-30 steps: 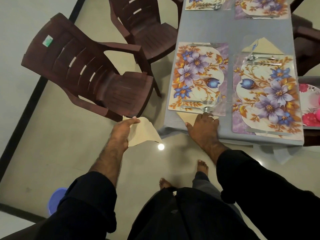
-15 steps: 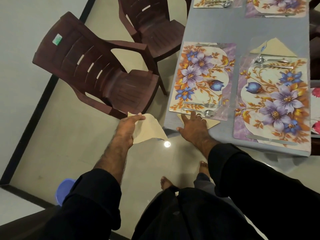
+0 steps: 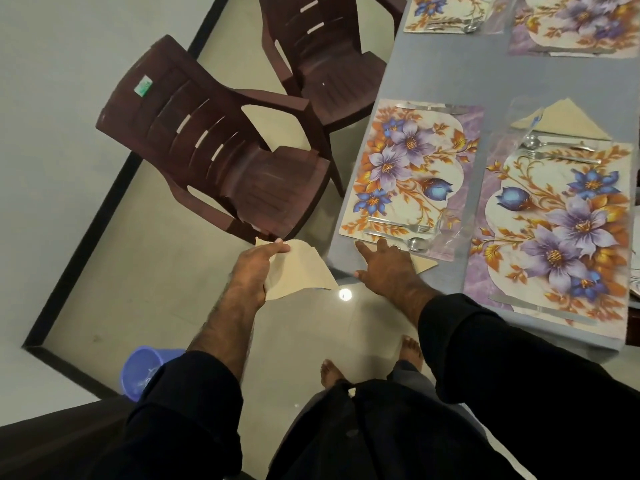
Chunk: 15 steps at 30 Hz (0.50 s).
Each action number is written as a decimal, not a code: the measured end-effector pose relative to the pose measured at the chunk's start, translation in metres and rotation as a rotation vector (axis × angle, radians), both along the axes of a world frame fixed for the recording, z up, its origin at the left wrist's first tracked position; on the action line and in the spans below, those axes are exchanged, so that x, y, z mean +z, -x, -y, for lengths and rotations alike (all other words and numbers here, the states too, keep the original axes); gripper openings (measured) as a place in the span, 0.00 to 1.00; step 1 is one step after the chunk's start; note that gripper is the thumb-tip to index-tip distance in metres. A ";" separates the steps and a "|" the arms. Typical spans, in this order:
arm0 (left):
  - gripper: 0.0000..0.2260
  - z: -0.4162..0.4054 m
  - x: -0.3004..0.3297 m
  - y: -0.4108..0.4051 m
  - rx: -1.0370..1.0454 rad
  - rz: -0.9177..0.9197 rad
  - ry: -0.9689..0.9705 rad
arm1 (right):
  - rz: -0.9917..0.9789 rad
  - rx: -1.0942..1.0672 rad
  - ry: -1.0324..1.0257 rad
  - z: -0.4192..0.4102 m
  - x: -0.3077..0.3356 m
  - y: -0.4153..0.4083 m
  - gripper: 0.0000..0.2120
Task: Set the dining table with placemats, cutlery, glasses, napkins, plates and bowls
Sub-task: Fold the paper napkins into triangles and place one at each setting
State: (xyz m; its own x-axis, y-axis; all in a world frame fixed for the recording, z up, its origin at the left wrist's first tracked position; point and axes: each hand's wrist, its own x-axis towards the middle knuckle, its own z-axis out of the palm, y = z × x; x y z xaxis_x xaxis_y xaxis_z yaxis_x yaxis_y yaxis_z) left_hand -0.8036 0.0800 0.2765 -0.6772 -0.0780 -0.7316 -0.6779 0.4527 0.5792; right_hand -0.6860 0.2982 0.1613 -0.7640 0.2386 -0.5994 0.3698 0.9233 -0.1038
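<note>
My left hand (image 3: 254, 268) grips a stack of folded beige napkins (image 3: 299, 273) off the table's near-left corner, above the floor. With its fingers spread flat, my right hand (image 3: 388, 268) presses a folded beige napkin (image 3: 424, 263) onto the grey table (image 3: 440, 74). That napkin lies just below the near-left floral placemat (image 3: 408, 174), beside its fork (image 3: 401, 225) and spoon (image 3: 401, 239). The right placemat (image 3: 554, 230) has a napkin (image 3: 568, 123), spoon and fork at its far edge and a knife at its near edge.
Two dark brown plastic chairs (image 3: 221, 161) (image 3: 322, 53) stand left of the table. A blue bucket (image 3: 145, 372) sits on the floor at lower left. Two more placemats (image 3: 446, 12) (image 3: 575, 26) lie at the far end. My bare feet stand by the table's near edge.
My right hand has slid left along the napkin, its fingers spreading flat. The left hand with the napkin stack stayed near the table corner. The camera shifted.
</note>
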 end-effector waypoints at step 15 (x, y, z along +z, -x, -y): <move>0.25 0.073 -0.001 0.026 -0.099 -0.134 -0.208 | -0.048 -0.639 1.170 0.078 0.081 0.081 0.24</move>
State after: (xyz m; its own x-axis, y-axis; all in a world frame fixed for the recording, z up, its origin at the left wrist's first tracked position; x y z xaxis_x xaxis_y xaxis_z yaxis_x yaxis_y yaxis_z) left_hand -0.8298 0.0065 0.2756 -0.7659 0.1358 -0.6285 -0.5475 0.3749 0.7482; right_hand -0.7667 0.2204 0.2425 -0.7373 -0.0729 -0.6717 0.6753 -0.0502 -0.7358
